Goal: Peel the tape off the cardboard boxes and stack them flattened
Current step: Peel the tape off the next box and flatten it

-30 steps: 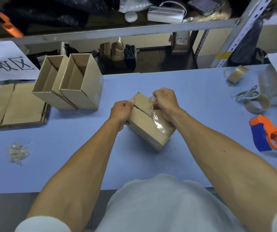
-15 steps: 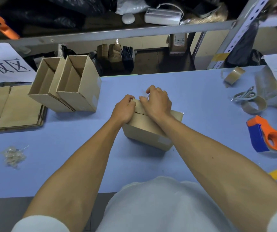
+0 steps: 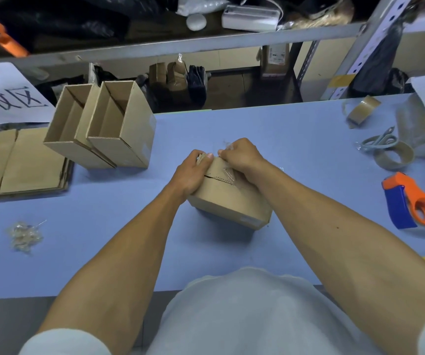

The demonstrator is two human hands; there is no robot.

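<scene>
Box [image 3: 228, 198], sealed, mid-bench [image 3: 283, 139], tilted. Left hand [image 3: 190, 174] grips its far left corner, fingers curled over the edge. Right hand [image 3: 242, 155] at its far top edge, fingers pinching clear tape [image 3: 229, 172]. Left of box: two open boxes [image 3: 103, 129], flattened stack [image 3: 24, 162], tape scraps [image 3: 24, 235]. Right of box: dispenser [image 3: 414, 201], scissors [image 3: 379, 140], tape rolls [image 3: 393, 156].

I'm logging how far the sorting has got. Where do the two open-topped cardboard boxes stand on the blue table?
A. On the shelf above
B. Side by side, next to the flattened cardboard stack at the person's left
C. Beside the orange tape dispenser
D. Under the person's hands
B: the two open boxes stand side by side, right of the flattened cardboard stack, on the left part of the table.
</scene>
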